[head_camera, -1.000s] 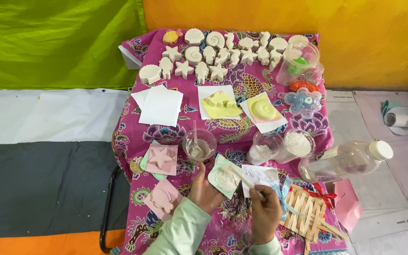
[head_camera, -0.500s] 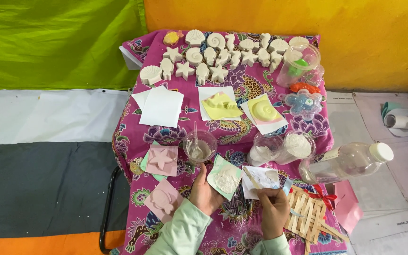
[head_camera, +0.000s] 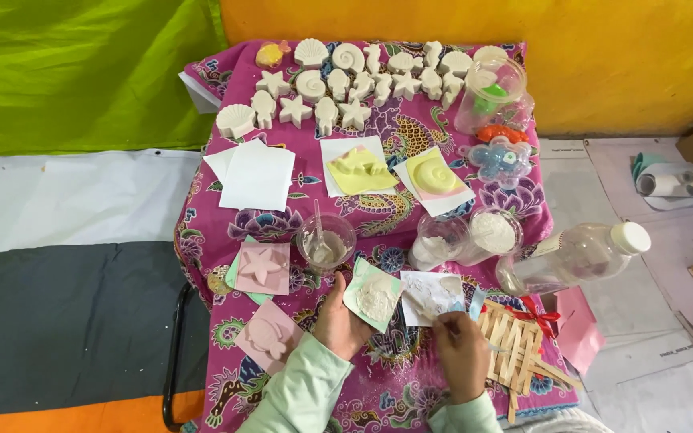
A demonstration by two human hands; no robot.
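Note:
My left hand [head_camera: 337, 319] holds a green square mould [head_camera: 374, 295] filled with white plaster, tilted up off the pink patterned tablecloth [head_camera: 378, 385]. To its right, my right hand [head_camera: 459, 354] has its fingers pinched at the near edge of a white paper [head_camera: 431, 293] that carries a white plaster cast. A clear plastic cup [head_camera: 326, 242] with grey mix and a stirrer stands just beyond my left hand. Two pink moulds, a starfish [head_camera: 262, 268] and a turtle [head_camera: 268, 337], lie to the left.
Several white plaster shells and stars [head_camera: 338, 88] line the far end. Blank papers [head_camera: 255, 176], yellow moulds [head_camera: 361, 170], two powder cups [head_camera: 465, 237], a lying clear bottle [head_camera: 575, 258] and wooden sticks [head_camera: 515, 345] are also on the small table. The floor drops away on both sides.
My right hand has shifted a little along the near edge of the white paper. My left hand keeps the green mould in the same place.

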